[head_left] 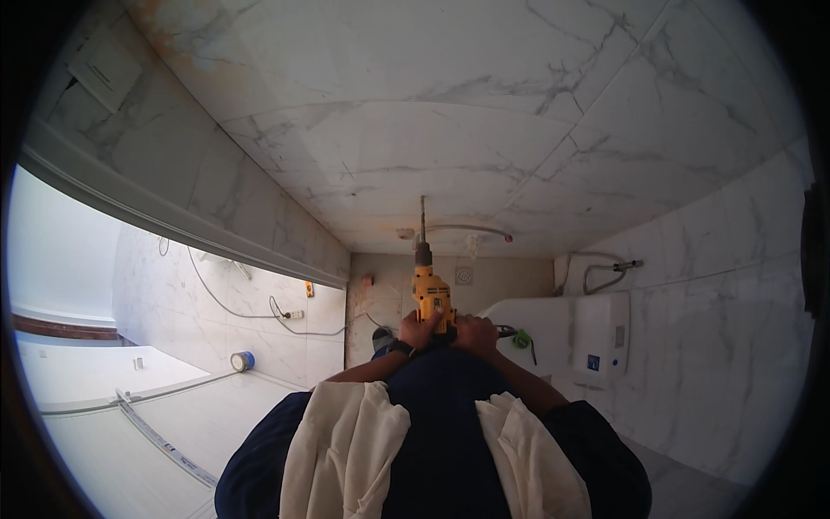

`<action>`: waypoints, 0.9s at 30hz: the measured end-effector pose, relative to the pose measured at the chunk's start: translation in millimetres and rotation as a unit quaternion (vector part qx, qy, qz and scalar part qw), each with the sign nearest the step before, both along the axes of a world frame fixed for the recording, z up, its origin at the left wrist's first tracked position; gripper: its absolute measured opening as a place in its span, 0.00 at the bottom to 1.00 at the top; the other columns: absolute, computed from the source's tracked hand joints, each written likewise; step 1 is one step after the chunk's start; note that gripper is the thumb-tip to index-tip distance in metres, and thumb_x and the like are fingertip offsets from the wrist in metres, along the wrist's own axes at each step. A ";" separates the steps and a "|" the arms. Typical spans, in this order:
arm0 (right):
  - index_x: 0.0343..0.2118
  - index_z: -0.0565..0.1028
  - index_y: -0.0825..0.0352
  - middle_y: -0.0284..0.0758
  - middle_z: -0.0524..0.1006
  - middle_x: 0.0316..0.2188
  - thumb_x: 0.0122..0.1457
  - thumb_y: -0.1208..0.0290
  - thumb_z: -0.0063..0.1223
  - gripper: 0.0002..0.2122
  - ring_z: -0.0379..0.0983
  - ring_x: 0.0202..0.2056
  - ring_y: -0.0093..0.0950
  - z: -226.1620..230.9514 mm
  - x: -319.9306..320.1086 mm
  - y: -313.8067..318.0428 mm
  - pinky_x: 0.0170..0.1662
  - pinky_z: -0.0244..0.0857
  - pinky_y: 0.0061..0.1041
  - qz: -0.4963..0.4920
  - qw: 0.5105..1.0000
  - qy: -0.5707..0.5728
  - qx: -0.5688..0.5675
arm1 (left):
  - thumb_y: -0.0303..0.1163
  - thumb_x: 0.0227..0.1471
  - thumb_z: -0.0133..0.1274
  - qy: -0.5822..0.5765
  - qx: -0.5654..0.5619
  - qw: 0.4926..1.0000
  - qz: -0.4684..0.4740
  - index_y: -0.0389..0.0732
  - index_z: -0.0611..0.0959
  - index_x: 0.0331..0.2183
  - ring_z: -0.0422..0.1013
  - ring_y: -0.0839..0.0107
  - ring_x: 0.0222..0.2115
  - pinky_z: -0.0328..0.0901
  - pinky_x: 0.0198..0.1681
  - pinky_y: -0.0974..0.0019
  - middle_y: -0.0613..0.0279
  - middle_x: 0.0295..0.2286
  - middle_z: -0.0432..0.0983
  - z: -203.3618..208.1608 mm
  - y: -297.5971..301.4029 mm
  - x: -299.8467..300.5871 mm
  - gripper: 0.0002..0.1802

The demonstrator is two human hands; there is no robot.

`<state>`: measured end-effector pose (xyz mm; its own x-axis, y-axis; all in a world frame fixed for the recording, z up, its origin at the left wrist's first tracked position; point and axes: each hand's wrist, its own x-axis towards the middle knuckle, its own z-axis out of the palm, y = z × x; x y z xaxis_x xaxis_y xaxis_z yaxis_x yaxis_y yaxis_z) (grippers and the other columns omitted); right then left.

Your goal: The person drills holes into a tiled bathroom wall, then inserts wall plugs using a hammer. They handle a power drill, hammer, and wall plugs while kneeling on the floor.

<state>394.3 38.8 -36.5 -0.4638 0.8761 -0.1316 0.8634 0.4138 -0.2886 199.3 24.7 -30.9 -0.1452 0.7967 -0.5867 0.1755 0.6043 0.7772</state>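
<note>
Both hands are clamped together on a yellow drill (430,297): the left hand (420,331) at its 7 o'clock side, the right hand (475,333) at 5 o'clock. The drill bit (423,218) points toward 12 o'clock at the marble tile wall (450,130). A blue tape roll (243,361) lies far off at 9 o'clock.

both hands, left hand (420,331) and right hand (475,332), grip a yellow drill (430,296). its bit (423,216) points at the marble tile wall (432,130). white toilet (562,333) just right
</note>
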 end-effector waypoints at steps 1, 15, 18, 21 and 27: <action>0.34 0.79 0.63 0.38 0.80 0.29 0.42 0.44 0.68 0.26 0.81 0.31 0.38 1.1 -0.4 1.0 0.35 0.74 0.39 0.003 1.000 0.007 0.001 | 0.59 0.56 0.61 0.012 -0.009 1.000 -0.001 0.28 0.81 0.48 0.82 0.64 0.41 0.76 0.45 0.62 0.48 0.40 0.84 -0.9 0.7 -0.6 0.39; 0.37 0.80 0.62 0.37 0.80 0.32 0.38 0.49 0.70 0.26 0.81 0.34 0.36 0.8 3.3 0.9 0.39 0.73 0.38 0.005 1.000 0.012 -0.018 | 0.61 0.54 0.61 0.004 0.000 1.000 -0.015 0.26 0.81 0.47 0.82 0.63 0.40 0.76 0.44 0.61 0.46 0.39 0.84 5.9 0.4 -0.7 0.41; 0.36 0.80 0.62 0.37 0.80 0.30 0.39 0.47 0.70 0.26 0.81 0.32 0.36 -2.3 2.6 1.2 0.37 0.73 0.38 0.009 1.000 0.000 -0.010 | 0.60 0.54 0.61 0.016 -0.003 1.000 -0.025 0.27 0.81 0.47 0.82 0.63 0.40 0.76 0.44 0.61 0.47 0.39 0.84 6.5 2.2 -2.0 0.41; 0.35 0.80 0.62 0.37 0.80 0.29 0.40 0.46 0.70 0.25 0.81 0.31 0.36 -3.2 1.3 -0.4 0.36 0.73 0.38 0.009 1.000 -0.002 0.004 | 0.60 0.54 0.61 0.007 0.004 1.000 -0.025 0.28 0.81 0.47 0.82 0.64 0.40 0.76 0.44 0.62 0.48 0.38 0.84 4.8 2.0 -3.7 0.40; 0.34 0.80 0.62 0.37 0.80 0.28 0.41 0.45 0.69 0.25 0.81 0.30 0.37 -2.9 -1.2 -1.8 0.36 0.73 0.38 0.002 1.000 -0.009 -0.004 | 0.60 0.53 0.62 0.025 -0.004 0.999 -0.033 0.29 0.82 0.46 0.82 0.64 0.40 0.76 0.44 0.63 0.49 0.38 0.85 -1.5 1.7 -5.4 0.39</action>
